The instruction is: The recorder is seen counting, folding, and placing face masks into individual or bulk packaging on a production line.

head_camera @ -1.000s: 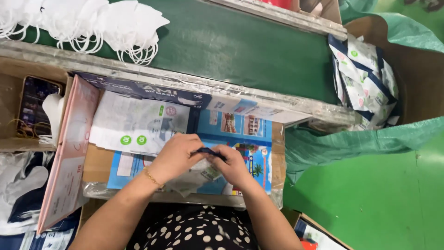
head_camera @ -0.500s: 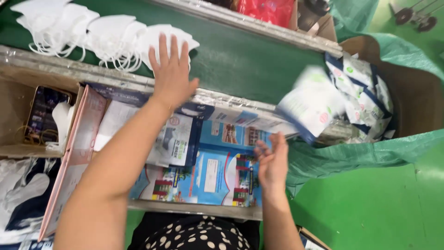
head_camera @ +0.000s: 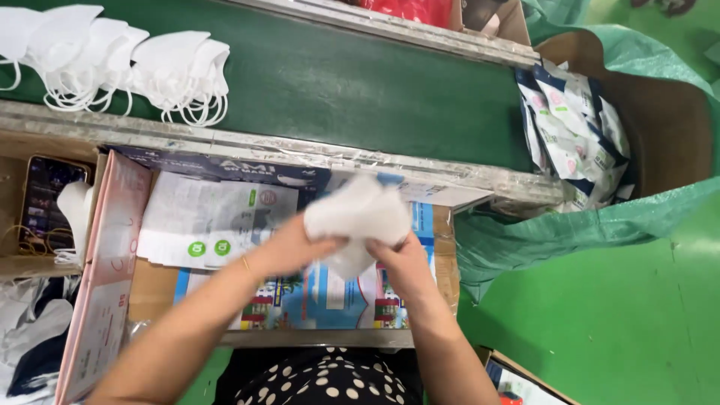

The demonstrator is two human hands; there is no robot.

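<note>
While pinched between left hand and right hand, both in closed grip on white mask, soft, folded, blurred, above printed pouches on the surface. Not yet bagged. More masks waiting on green belt; filled packs heaped right.

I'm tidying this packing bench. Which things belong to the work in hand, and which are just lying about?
In hand:
white mask, held by left hand and right hand
masks on the belt
bagged masks in the sack

Lying about:
phone
pink box flap
</note>
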